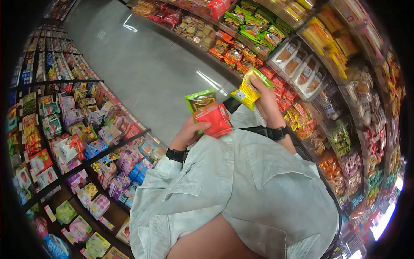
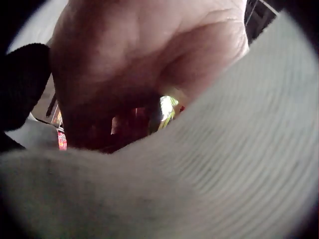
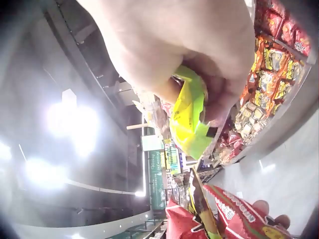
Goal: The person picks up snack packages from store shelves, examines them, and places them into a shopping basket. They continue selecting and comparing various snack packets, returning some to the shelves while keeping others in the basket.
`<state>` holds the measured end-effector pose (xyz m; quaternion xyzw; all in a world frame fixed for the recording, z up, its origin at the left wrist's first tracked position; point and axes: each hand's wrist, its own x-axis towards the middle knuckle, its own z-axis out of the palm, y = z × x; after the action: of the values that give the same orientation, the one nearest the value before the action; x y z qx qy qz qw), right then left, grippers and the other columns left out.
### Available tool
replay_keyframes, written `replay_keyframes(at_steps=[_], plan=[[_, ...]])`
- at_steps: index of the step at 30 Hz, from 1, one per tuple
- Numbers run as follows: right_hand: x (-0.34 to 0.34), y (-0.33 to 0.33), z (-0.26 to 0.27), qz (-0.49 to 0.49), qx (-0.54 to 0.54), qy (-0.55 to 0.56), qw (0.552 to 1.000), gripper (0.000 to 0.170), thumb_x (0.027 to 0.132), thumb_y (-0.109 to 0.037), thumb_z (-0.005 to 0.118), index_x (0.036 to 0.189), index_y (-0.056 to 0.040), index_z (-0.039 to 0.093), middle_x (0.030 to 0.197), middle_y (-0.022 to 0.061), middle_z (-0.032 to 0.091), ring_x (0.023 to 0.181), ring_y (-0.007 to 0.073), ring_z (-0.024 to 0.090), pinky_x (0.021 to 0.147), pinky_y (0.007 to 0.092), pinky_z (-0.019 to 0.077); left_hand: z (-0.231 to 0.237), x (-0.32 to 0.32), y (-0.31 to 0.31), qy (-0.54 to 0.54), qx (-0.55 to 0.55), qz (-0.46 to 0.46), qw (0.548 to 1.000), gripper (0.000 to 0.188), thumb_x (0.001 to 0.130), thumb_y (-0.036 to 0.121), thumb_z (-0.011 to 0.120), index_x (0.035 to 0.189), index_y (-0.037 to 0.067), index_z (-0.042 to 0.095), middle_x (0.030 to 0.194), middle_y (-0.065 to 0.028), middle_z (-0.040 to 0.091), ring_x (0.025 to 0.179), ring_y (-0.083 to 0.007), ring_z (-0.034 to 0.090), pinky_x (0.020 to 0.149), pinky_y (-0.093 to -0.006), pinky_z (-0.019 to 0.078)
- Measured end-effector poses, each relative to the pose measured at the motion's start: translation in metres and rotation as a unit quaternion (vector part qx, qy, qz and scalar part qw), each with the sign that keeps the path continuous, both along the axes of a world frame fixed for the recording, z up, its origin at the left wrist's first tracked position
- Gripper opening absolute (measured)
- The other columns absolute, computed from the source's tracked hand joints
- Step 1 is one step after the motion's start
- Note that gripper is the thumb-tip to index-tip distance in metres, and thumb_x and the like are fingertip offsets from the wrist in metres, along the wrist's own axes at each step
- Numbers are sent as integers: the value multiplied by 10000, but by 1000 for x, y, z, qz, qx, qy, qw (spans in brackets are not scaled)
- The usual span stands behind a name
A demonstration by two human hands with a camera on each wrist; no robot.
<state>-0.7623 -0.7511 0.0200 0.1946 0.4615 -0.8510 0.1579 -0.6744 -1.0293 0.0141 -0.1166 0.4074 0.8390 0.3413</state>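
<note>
In the head view my left hand (image 1: 188, 133) grips a red snack packet (image 1: 212, 120) with its thumb across the front. A green-edged snack packet (image 1: 200, 100) is held behind the red one in the same hand. To the right, my right hand (image 1: 268, 103) pinches a yellow-and-green snack packet (image 1: 247, 91) by its upper part. That packet (image 3: 188, 122) also shows between thumb and fingers in the right wrist view, with the red packet (image 3: 241, 214) below it. Palm and sleeve fill most of the left wrist view and hide the packets' lower parts.
Sloping shelves of bagged snacks (image 1: 254, 30) run along the right, with white trays of packaged food (image 1: 297, 64) among them. More shelves of colourful packets (image 1: 86, 116) stand on the left. A grey floor aisle (image 1: 129, 56) runs between them.
</note>
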Motion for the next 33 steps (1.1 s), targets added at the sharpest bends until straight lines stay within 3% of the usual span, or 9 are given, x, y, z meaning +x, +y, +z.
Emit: replay_keyframes(at_steps=[2,6,9,17,21,24,27,31,33], plan=[[-36,6,10,74,-32,-13,997,378,983,-240,694,1275,-8,633,1127,34,690,1011,121,655,880,295,524,4,-16,-3,3,-6,68,998,674,857,129,739,1462,5,468,1389,-112,609,1264,-253,601,1098,-416,473],[-85,8,-2,159,33,48,986,452,981,-304,696,1305,1,619,1145,38,686,1050,108,634,915,273,501,9,-53,5,7,72,143,987,642,861,120,711,1448,22,471,1393,-123,601,1285,-278,593,1098,-449,481],[-105,10,5,262,124,101,952,484,981,-342,693,1319,-3,621,1158,27,682,1093,108,614,950,267,474,8,-78,13,8,60,156,986,631,862,118,702,1444,26,477,1384,-122,608,1268,-281,603,1093,-454,484],[-113,12,19,361,254,198,875,650,897,-407,784,1367,-2,591,1189,104,674,1116,186,611,983,326,473,7,-163,21,16,70,23,997,570,860,40,704,1402,16,526,1334,-117,642,1224,-268,629,1074,-438,489],[-119,7,16,333,226,142,905,688,903,-299,776,1460,2,506,1361,129,628,1250,194,572,1061,334,453,5,-198,22,22,33,-56,998,557,861,36,718,1388,11,538,1317,-107,653,1216,-245,631,1057,-422,493],[-122,-10,6,299,314,130,892,687,902,-276,764,1468,3,494,1359,144,630,1244,201,574,1049,334,461,1,-222,10,24,-10,-107,994,553,865,40,731,1386,16,548,1311,-96,659,1206,-222,633,1052,-398,490],[-124,-46,-8,240,344,131,898,609,876,-274,763,1398,-26,572,1202,131,699,1108,206,644,978,344,494,0,-248,-21,40,-60,-177,982,554,877,64,738,1397,25,551,1314,-88,660,1205,-200,627,1044,-374,488],[-123,-95,-2,202,301,106,926,537,904,-298,752,1345,-28,607,1159,112,705,1021,187,645,933,339,501,1,-275,-69,60,-74,-240,966,546,891,70,725,1403,21,546,1323,-87,655,1212,-197,622,1048,-371,485],[-119,-120,4,181,354,72,915,512,914,-318,753,1314,-25,624,1131,92,705,995,162,630,925,326,495,2,-283,-88,48,-59,-253,964,539,895,74,719,1402,18,545,1325,-86,654,1213,-198,622,1052,-370,483]])
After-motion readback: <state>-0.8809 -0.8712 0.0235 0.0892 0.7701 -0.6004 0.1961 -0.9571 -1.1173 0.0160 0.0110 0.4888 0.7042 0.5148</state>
